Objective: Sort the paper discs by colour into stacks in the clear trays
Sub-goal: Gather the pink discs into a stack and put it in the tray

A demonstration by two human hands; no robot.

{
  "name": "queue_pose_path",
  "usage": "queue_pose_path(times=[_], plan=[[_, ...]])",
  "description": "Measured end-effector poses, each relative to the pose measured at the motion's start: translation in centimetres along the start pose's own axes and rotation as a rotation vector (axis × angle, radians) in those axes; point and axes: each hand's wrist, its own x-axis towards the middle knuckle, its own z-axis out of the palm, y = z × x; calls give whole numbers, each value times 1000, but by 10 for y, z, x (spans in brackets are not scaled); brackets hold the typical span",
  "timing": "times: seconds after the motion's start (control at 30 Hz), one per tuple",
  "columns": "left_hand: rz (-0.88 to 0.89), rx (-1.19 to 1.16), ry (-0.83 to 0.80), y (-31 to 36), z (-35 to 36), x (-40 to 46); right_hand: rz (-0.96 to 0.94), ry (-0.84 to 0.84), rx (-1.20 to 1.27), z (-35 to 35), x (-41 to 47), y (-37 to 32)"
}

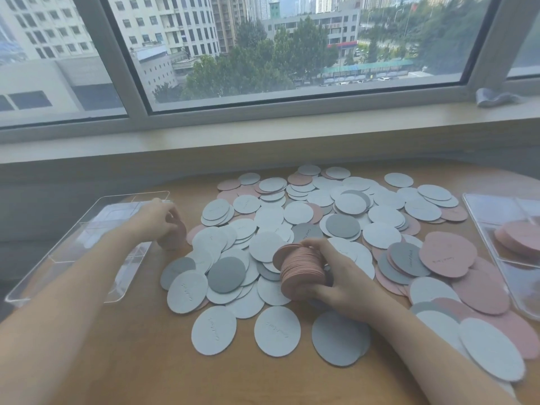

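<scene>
A heap of loose paper discs [295, 213], pale blue-white, dark grey and pink, covers the middle of the wooden table. My right hand [340, 273] grips a thick stack of pink discs [301, 270] held on edge over the heap. My left hand [159, 222] curls around a smaller bunch of pink discs [176, 238] standing on the table beside the left clear tray [87, 247]. That tray looks bare inside. The right clear tray [496, 211] holds a pile of pink discs [518, 238].
The wooden table [140, 346] has bare surface at the front left. A window sill [263, 133] runs behind the table, with a crumpled grey cloth [493, 97] at its right end. More discs spill toward the table's front right edge.
</scene>
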Motion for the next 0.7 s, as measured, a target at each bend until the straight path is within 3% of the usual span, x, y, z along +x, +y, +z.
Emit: queue_pose_path(times=[0.17, 0.5, 0.7], plan=[[-15, -226, -36, 11, -3, -6, -1, 1, -4, 0, 0, 0], [27, -185, -100, 26, 16, -9, 3, 3, -7, -1, 0, 0], [-42, -183, -130, 32, 14, -6, 0, -7, 5, -2, -1, -3]])
